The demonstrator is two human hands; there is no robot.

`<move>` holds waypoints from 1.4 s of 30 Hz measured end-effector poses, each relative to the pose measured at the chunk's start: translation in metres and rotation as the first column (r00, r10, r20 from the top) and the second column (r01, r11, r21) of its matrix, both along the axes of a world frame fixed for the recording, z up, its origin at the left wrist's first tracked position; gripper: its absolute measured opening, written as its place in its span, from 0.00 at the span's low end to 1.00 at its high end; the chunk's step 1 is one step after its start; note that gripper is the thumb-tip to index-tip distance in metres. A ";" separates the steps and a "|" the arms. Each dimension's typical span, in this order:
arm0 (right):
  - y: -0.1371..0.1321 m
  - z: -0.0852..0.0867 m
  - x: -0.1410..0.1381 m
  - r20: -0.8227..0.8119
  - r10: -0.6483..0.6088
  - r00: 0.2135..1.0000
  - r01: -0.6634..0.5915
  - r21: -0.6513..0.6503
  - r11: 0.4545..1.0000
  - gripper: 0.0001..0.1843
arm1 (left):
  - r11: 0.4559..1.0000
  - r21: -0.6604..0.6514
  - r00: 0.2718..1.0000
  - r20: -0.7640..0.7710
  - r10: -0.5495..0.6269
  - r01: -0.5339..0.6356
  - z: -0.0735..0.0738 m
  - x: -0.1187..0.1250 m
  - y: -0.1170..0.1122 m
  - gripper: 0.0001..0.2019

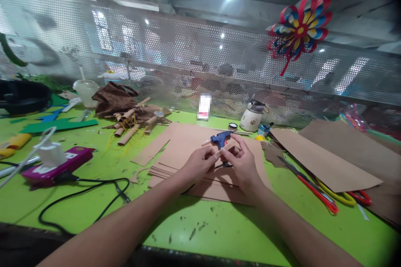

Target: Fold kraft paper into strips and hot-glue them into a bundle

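My left hand [200, 162] and my right hand [243, 160] meet over the middle of the table, thumbs and fingertips pinched close together. Between them is a small strip of brown paper [231, 147], mostly covered by the fingers. Just behind the hands lies a blue glue gun [220, 138]. Below them, brown paper sheets [181, 144] are spread flat, with several cut brown strips [163, 170] at the left edge of the stack.
A purple power strip [75, 162] with a looping black cable lies left. Rolled brown paper tubes [128, 134] sit behind it. Scissors [313, 190] and large brown sheets [328, 160] lie right. A white bottle [251, 117] stands at the back before a perforated metal screen [175, 50].
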State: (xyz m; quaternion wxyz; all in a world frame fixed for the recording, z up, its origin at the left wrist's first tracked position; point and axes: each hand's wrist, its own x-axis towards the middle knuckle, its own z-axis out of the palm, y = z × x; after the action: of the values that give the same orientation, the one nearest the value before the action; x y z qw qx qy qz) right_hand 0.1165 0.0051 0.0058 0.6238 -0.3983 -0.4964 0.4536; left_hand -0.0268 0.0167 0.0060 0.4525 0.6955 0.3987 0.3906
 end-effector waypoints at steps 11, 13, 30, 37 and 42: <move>0.010 0.000 0.011 -0.026 -0.093 0.995 0.093 0.017 0.995 0.35 | 0.994 -0.081 0.997 0.015 -0.069 0.070 0.003 0.002 -0.004 0.10; 0.011 -0.001 0.012 -0.016 -0.090 0.996 0.091 0.019 0.996 0.34 | 0.993 -0.095 0.997 0.023 -0.068 0.070 0.002 0.002 -0.004 0.09; 0.011 0.003 0.015 -0.003 -0.094 0.996 0.094 0.046 0.994 0.37 | 0.959 -0.120 0.947 0.231 -0.225 0.257 0.002 0.004 -0.004 0.24; 0.011 0.001 0.013 0.023 -0.090 0.996 0.087 0.091 0.992 0.36 | 0.954 -0.163 0.939 0.278 -0.200 0.251 0.006 0.000 -0.005 0.23; 0.008 0.004 0.007 -0.007 -0.066 0.998 0.066 0.126 0.990 0.40 | 0.951 -0.201 0.940 0.297 -0.170 0.236 0.010 -0.002 -0.007 0.21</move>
State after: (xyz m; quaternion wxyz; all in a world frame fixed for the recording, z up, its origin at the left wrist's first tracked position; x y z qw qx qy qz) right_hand 0.1237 0.0128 0.0102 0.6632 -0.3734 -0.5097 0.4012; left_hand -0.0289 0.0099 0.0159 0.6202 0.6138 0.3005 0.3851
